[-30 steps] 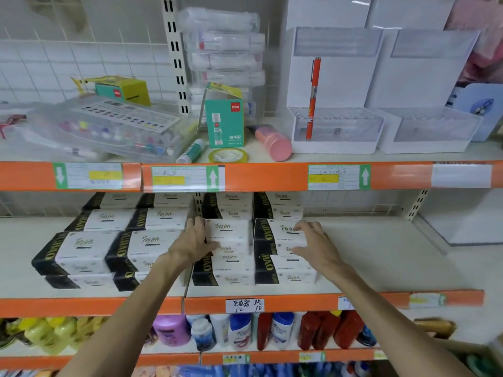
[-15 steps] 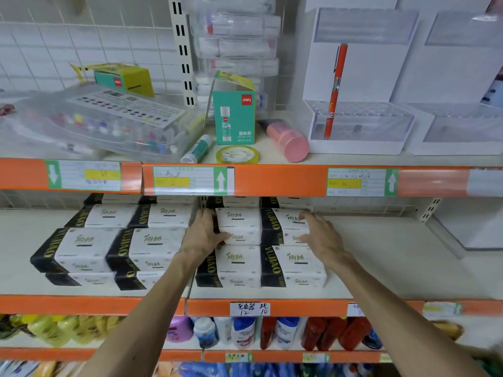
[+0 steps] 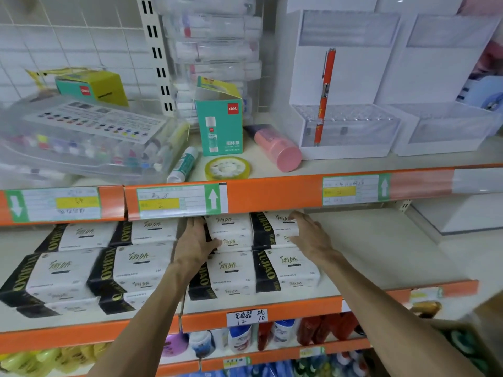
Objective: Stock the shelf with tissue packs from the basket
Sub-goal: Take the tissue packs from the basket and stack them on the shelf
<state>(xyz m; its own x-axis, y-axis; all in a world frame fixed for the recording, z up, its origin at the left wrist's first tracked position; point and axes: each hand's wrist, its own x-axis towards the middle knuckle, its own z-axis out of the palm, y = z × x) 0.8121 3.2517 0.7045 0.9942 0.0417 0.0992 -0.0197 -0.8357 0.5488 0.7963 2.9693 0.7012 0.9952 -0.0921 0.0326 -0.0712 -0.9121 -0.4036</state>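
White tissue packs with black ends fill the middle shelf (image 3: pixel 381 257). Two of them sit side by side toward the back: the left pack (image 3: pixel 234 227) and the right pack (image 3: pixel 275 227). My left hand (image 3: pixel 194 240) holds the left pack's left end, with its thumb across the front face. My right hand (image 3: pixel 310 235) holds the right pack's right end, fingers over its top corner. Two more packs (image 3: pixel 285 268) lie in front of them. Further stacked packs (image 3: pixel 130 265) stand to the left. No basket is plainly in view.
The orange shelf rail (image 3: pixel 272 194) above hangs just over my fingers. On the top shelf stand a glue box (image 3: pixel 220 126), a tape roll (image 3: pixel 227 167), a pink tube (image 3: pixel 277 148) and white pen holders (image 3: pixel 345 126). Bottles (image 3: pixel 239 338) fill the shelf below. A blurred brown object (image 3: pixel 487 330) sits at lower right.
Both hands have moved deeper into the shelf with the two back packs between them. The view has come closer and the upper rail now hides the rearmost packs.
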